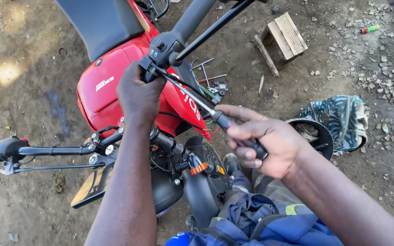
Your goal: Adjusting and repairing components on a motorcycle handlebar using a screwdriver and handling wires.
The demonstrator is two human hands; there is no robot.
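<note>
My left hand (138,94) grips the black switch housing (162,49) on the right handlebar of a red motorcycle (106,86). My right hand (263,141) is closed around the black handle of a long screwdriver (206,107). Its shaft runs up and left, and its tip meets the switch housing just beside my left fingers. The black brake lever (215,27) and grip (192,18) extend up to the right from the housing. The red fuel tank lies below my left hand.
The left handlebar and lever (28,152) stick out at the left. A small wooden stool (282,40) stands on the dirt at upper right. Loose metal tools (208,77) lie by the tank. A patterned cloth bag (340,119) and a dark bowl (313,134) sit at right.
</note>
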